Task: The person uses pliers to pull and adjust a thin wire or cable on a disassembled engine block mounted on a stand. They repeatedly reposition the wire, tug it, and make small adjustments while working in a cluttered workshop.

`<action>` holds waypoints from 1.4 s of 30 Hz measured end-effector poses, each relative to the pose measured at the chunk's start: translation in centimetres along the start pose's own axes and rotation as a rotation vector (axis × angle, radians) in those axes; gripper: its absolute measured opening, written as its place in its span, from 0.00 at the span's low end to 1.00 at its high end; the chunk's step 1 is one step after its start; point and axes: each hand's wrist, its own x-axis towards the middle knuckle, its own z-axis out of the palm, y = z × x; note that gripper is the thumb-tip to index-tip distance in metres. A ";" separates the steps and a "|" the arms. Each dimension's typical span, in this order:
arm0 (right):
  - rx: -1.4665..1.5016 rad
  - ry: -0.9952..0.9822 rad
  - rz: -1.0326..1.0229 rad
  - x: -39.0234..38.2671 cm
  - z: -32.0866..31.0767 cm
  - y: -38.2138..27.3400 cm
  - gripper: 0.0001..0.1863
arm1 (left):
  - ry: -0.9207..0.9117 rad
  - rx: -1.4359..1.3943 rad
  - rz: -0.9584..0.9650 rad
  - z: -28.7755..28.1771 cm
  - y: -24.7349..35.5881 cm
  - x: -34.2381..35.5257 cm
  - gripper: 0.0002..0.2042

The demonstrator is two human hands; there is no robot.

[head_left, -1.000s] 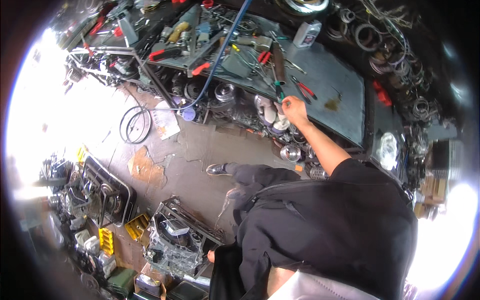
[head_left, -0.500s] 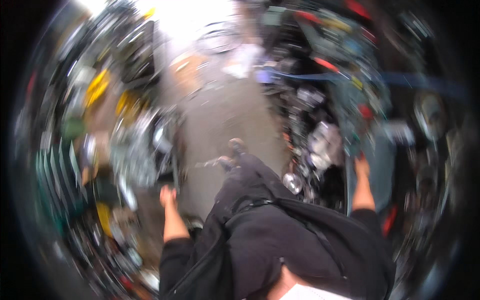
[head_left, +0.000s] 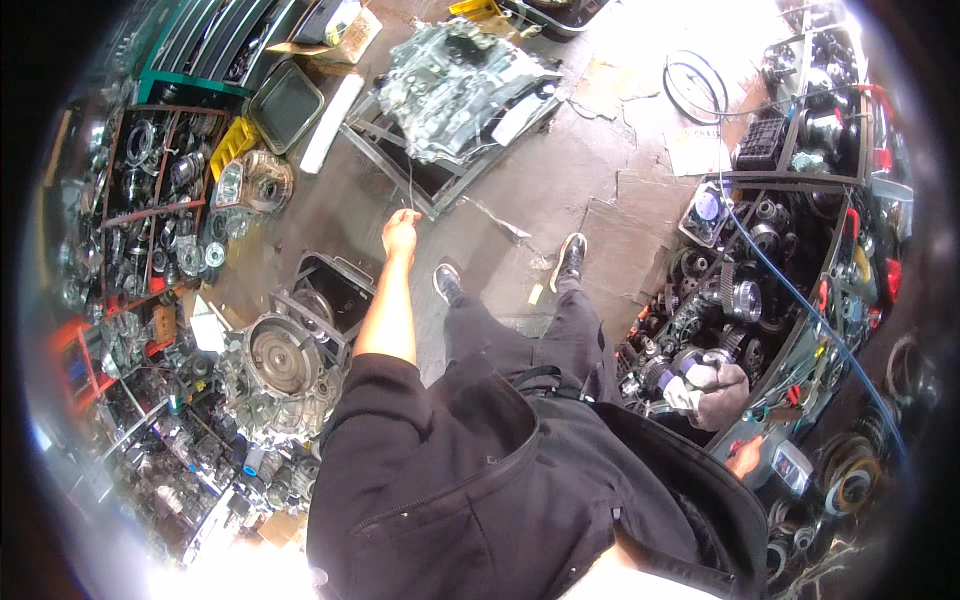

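Metal stand (head_left: 480, 170) bearing a gearbox casing (head_left: 450, 90), ahead of the left hand (head_left: 400, 238). Keep that half-curled hand clear of the stand's corner, steady the right hand (head_left: 742, 457) by the bottle (head_left: 792, 467). Cannot tell right-hand opening, or anything held.

Yellow bin (head_left: 234, 146) beside a shallow dark tray (head_left: 286, 112)

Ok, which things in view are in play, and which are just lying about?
Likely in play, nearest the hands:
Left hand: metal stand bearing a silver casing
Right hand: white bottle; grip unclear

Lying about:
Gloves
Dark tray
Round-faced housing
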 end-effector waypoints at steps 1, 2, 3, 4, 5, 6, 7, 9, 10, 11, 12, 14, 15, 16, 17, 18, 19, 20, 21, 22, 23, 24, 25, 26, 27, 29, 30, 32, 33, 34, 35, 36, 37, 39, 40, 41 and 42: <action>0.130 -0.075 -0.106 -3.0 1.2 -0.6 0.18 | -0.023 -0.051 0.024 -1.1 -0.5 0.2 0.11; 0.277 -0.148 -0.156 -6.4 3.1 -1.1 0.15 | -0.037 -0.094 0.001 -2.0 -0.9 0.7 0.11; 0.418 -0.326 -0.252 -10.4 5.0 -1.1 0.14 | -0.067 -0.121 0.029 -3.1 -1.7 0.7 0.11; 0.290 -0.320 -0.334 -14.6 7.3 -1.1 0.14 | -0.106 -0.146 0.065 -4.0 -2.1 1.4 0.11; 0.160 -0.405 -0.346 -18.7 9.4 -1.3 0.11 | -0.153 -0.201 0.122 -4.7 -2.8 1.6 0.11; 0.136 -0.514 -0.329 -23.1 12.4 -1.1 0.10 | -0.176 -0.230 0.095 -5.7 -3.3 2.0 0.11; 0.139 -0.597 -0.285 -27.3 15.4 -0.8 0.10 | -0.177 -0.243 0.087 -6.6 -3.8 2.1 0.11; -0.003 -0.847 -0.281 -35.0 21.0 -0.5 0.10 | -0.185 -0.303 0.139 -8.2 -4.2 2.8 0.11; -0.073 -0.911 -0.236 -38.6 24.0 -0.2 0.10 | -0.182 -0.311 0.127 -8.8 -4.1 3.0 0.12; -0.144 -1.090 -0.253 -41.5 26.3 -0.3 0.12 | -0.192 -0.332 0.143 -9.3 -3.9 3.4 0.12; -0.253 -1.138 -0.300 -44.5 29.1 -0.1 0.13 | -0.195 -0.355 0.172 -9.7 -3.5 3.7 0.13; -0.393 -1.301 -0.351 -49.4 34.9 0.3 0.15 | -0.180 -0.360 0.185 -10.3 -2.8 3.8 0.14; -0.431 -1.401 -0.358 -51.6 38.0 0.7 0.16 | -0.162 -0.339 0.178 -10.4 -2.4 3.8 0.15; -0.404 -1.441 -0.372 -53.6 41.5 1.4 0.16 | -0.134 -0.313 0.183 -10.3 -1.9 4.4 0.16; -0.375 -1.489 -0.399 -55.5 45.3 2.2 0.16 | -0.172 -0.445 0.294 -10.3 -1.6 4.8 0.17; -0.344 -1.540 -0.423 -57.3 49.6 3.3 0.16 | -0.141 -0.528 0.319 -10.3 -1.3 5.6 0.17; -0.307 -1.575 -0.441 -58.8 53.6 4.5 0.16 | -0.119 -0.593 0.313 -10.2 -1.3 6.4 0.17; -0.233 -1.641 -0.351 -60.3 57.8 5.8 0.16 | -0.079 -0.695 0.345 -10.6 -1.5 7.5 0.16; -0.213 -1.623 -0.235 -61.7 61.7 7.2 0.16 | -0.047 -0.792 0.371 -10.9 -1.8 8.5 0.16; -0.114 -1.659 -0.240 -62.9 65.0 8.6 0.16 | -0.021 -0.832 0.373 -11.4 -2.2 9.8 0.16; -0.084 -1.631 -0.232 -63.8 68.0 9.7 0.16 | 0.012 -0.886 0.389 -11.9 -2.7 11.3 0.17; -0.129 -1.592 -0.315 -64.7 70.7 10.5 0.16 | -0.033 -0.935 0.472 -12.4 -3.1 12.8 0.18; -0.170 -1.547 -0.392 -65.5 72.8 11.3 0.16 | -0.084 -0.982 0.554 -13.1 -3.5 14.3 0.20; -0.186 -1.516 -0.495 -66.4 74.5 12.1 0.15 | -0.136 -1.027 0.599 -13.8 -3.8 16.0 0.20; -0.084 -1.480 -0.493 -67.5 75.9 13.0 0.15 | -0.190 -1.074 0.650 -14.4 -3.8 17.7 0.20; 0.200 -1.442 -0.573 -69.2 78.0 14.3 0.15 | -0.093 -1.142 0.611 -15.1 -3.3 21.0 0.19; 0.254 -1.429 -0.548 -69.7 78.9 14.8 0.15 | -0.102 -1.139 0.610 -15.5 -2.8 22.6 0.19; 0.311 -1.359 -0.546 -70.6 79.5 16.3 0.14 | -0.210 -1.168 0.677 -15.9 -2.0 25.3 0.19; 0.411 -1.338 -0.596 -70.9 80.4 16.4 0.14 | -0.178 -1.202 0.618 -16.2 -1.6 26.5 0.19; 0.405 -1.285 -0.640 -71.4 81.1 16.8 0.13 | -0.211 -1.237 0.618 -16.3 -1.1 27.9 0.19; 0.428 -1.299 -0.663 -71.5 81.5 17.3 0.13 | -0.206 -1.272 0.575 -16.2 -1.0 29.4 0.19; 0.502 -1.257 -0.727 -71.8 82.0 17.8 0.13 | -0.190 -1.278 0.592 -16.0 -0.9 31.0 0.19; 0.569 -1.206 -0.788 -72.1 82.6 18.1 0.14 | -0.219 -1.309 0.594 -15.8 -0.9 32.6 0.19; 0.597 -1.149 -0.791 -72.6 83.8 18.5 0.14 | -0.287 -1.379 0.598 -15.4 -1.2 35.8 0.19; 0.618 -1.128 -0.809 -72.8 84.5 18.5 0.14 | -0.336 -1.437 0.557 -15.4 -1.3 37.3 0.19; 0.629 -1.136 -0.791 -73.0 85.1 18.6 0.13 | -0.376 -1.450 0.563 -15.2 -1.4 38.8 0.20; 0.595 -1.150 -0.811 -73.1 85.8 18.4 0.14 | -0.454 -1.462 0.590 -14.9 -1.4 40.2 0.20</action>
